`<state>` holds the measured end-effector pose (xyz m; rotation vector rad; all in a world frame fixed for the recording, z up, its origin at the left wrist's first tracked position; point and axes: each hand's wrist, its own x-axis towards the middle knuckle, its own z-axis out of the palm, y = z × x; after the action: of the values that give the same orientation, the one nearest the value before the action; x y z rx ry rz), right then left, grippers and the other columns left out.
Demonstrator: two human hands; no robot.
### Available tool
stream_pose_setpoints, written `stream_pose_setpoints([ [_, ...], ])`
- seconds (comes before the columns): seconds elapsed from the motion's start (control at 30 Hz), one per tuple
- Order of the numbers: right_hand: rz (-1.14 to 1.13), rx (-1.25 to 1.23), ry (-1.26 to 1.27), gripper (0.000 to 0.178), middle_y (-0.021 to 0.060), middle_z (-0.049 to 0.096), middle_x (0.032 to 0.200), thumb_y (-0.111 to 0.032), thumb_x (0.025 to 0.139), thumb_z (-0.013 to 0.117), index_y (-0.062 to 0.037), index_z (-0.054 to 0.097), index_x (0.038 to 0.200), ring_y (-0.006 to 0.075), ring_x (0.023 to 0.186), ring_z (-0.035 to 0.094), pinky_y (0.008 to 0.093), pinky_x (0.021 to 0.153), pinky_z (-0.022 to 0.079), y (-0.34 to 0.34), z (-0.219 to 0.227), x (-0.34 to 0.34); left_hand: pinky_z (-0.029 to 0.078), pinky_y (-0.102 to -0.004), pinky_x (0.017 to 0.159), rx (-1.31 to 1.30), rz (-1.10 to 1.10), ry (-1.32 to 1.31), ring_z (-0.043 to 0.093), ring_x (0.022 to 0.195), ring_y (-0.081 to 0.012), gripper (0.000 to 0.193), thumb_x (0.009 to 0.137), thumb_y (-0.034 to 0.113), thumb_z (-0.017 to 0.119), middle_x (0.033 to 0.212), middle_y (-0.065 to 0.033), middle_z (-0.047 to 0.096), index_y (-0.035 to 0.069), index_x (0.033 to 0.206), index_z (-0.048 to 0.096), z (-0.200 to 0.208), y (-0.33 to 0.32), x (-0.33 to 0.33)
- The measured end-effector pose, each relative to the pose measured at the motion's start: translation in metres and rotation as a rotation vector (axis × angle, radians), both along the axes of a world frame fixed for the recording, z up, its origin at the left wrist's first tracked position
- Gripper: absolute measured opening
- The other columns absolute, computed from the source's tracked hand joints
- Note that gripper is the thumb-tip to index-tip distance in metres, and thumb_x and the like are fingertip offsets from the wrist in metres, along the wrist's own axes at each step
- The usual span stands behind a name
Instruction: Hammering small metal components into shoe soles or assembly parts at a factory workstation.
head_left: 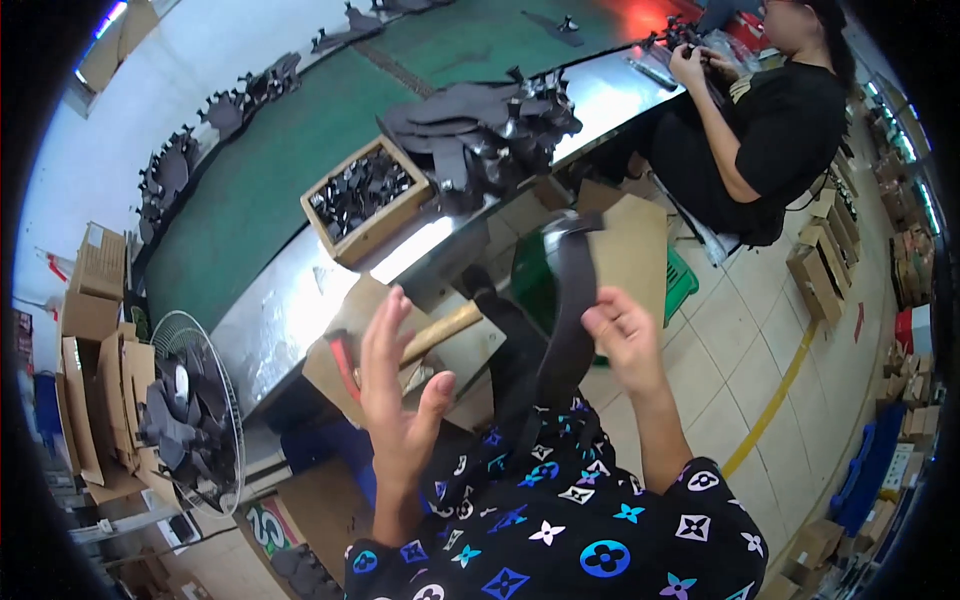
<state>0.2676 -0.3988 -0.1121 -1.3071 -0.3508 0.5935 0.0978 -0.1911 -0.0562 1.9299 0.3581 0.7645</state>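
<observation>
Head view: bare right hand (628,342) pinching a long, curved, dark flat strip (572,310) upright before the body.
Thumb and fingers close on its right edge; the bare left hand (396,395), fingers spread, holds nothing visible. Steadying the strip's blurred upper end with that free hand would probably limit swinging. On the green-topped, metal-edged bench (300,155), an open rectangular wooden box (387,232) brims with small, shiny black parts (360,192).

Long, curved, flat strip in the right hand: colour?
Near-black strip; shows best in the head view.
</observation>
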Motion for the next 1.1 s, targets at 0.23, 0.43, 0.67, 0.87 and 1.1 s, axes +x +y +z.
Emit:
stream_pose_setpoints([
  [0.23, -0.317, -0.727, -0.625, 0.047, 0.0204, 0.071, 0.100, -0.028, 0.094, 0.067, 0.0074, 0.057, 0.123, 0.0223, 0.085, 0.070, 0.0338, 0.074, 0.053, 0.005, -0.058, 0.119, 0.045, -0.0408, 0.104, -0.050, 0.068, 0.076, 0.048, 0.133, -0.0295, 0.052, 0.097, 0.025, 0.060, 0.147, -0.0177, 0.045, 0.000, 0.141, 0.048, -0.014, 0.002, -0.007],
  [0.43, -0.491, -0.342, -1.302, 0.043, 0.0193, 0.068, 0.103, -0.030, 0.086, 0.072, 0.0015, 0.062, 0.114, 0.0369, 0.100, 0.064, 0.0430, 0.089, 0.049, 0.161, 0.022, 0.200, 0.049, -0.0356, 0.098, -0.079, 0.120, 0.131, 0.054, 0.125, -0.0270, 0.039, 0.097, 0.014, 0.057, 0.143, -0.0136, 0.049, -0.001, 0.133, 0.055, -0.002, 0.002, -0.013],
  [0.67, -0.089, 0.031, -0.619, 0.014, 0.0059, 0.063, 0.087, -0.011, 0.087, 0.072, -0.0020, 0.063, 0.093, 0.0104, 0.076, 0.061, 0.0273, 0.070, 0.051, 0.196, 0.113, 0.096, 0.041, -0.0460, 0.107, 0.245, 0.250, 0.181, 0.041, 0.139, -0.0365, 0.056, 0.086, 0.005, 0.064, 0.151, -0.0177, 0.042, 0.004, 0.140, 0.050, -0.001, 0.018, -0.017],
  [0.87, 1.050, 0.575, 0.113, 0.017, 0.0026, 0.063, 0.098, -0.011, 0.097, 0.063, -0.0039, 0.057, 0.112, 0.0114, 0.093, 0.064, 0.0268, 0.072, 0.056, 0.167, 0.117, -0.059, 0.018, -0.0538, 0.120, 0.419, 0.482, -0.156, 0.029, 0.146, -0.0396, 0.080, 0.090, 0.039, 0.065, 0.152, -0.0229, 0.037, -0.001, 0.150, 0.030, 0.016, 0.042, -0.010],
  [1.1, 0.758, 0.124, -0.813, 0.055, 0.0177, 0.059, 0.122, -0.031, 0.087, 0.075, -0.0045, 0.052, 0.129, 0.0292, 0.106, 0.063, 0.0396, 0.077, 0.056, 0.185, 0.038, -0.073, 0.047, -0.0333, 0.089, 0.100, 0.740, -0.199, 0.056, 0.098, -0.0202, 0.030, 0.102, 0.018, 0.055, 0.111, -0.0115, 0.055, -0.005, 0.120, 0.048, -0.003, 0.046, -0.092],
])
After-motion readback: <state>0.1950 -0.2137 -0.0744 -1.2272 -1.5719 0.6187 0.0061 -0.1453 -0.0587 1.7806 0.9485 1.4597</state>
